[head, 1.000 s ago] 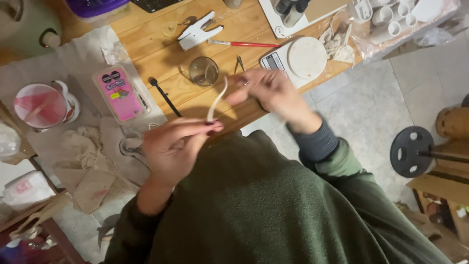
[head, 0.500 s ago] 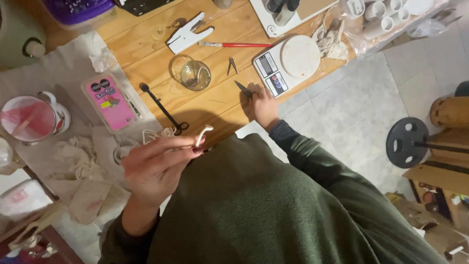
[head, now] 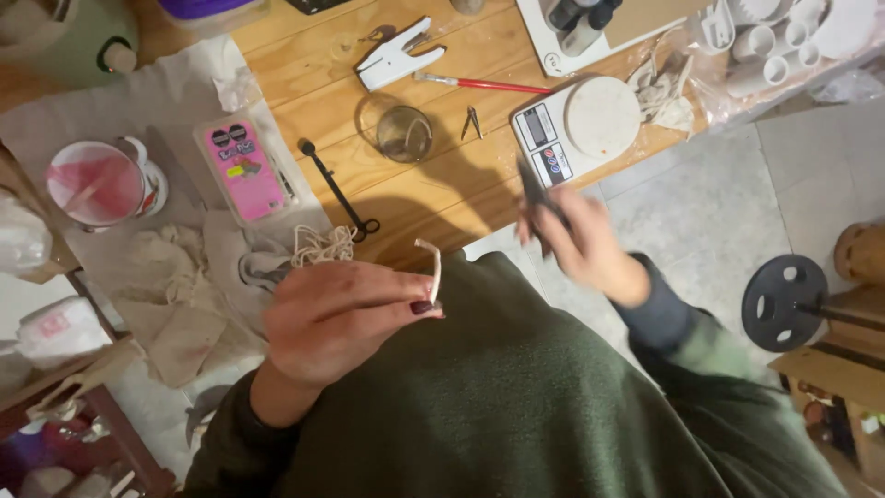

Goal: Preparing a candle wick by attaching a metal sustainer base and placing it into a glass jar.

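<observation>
My left hand (head: 341, 323) is raised near my chest, fingers pinched on a short pale cord-like strip (head: 431, 267) that curves up from the fingertips. My right hand (head: 576, 240) is blurred with motion at the wooden table's front edge (head: 442, 198), gripping a thin dark tool (head: 533, 189) that points toward a small white kitchen scale (head: 576, 129). A bundle of pale string (head: 323, 244) lies on the table just beyond my left hand.
On the table are a small glass cup (head: 404, 134), small metal nippers (head: 471, 121), a red-handled brush (head: 484, 85), a long black tool (head: 336, 189), a pink box (head: 241, 166), a pink-filled mug (head: 97, 183) and grey cloths (head: 175, 277). Right, a black weight disc (head: 784, 302) on tiled floor.
My right hand picked the dark tool up from the table edge and lifted it toward me. My left hand stayed raised with the strip.
</observation>
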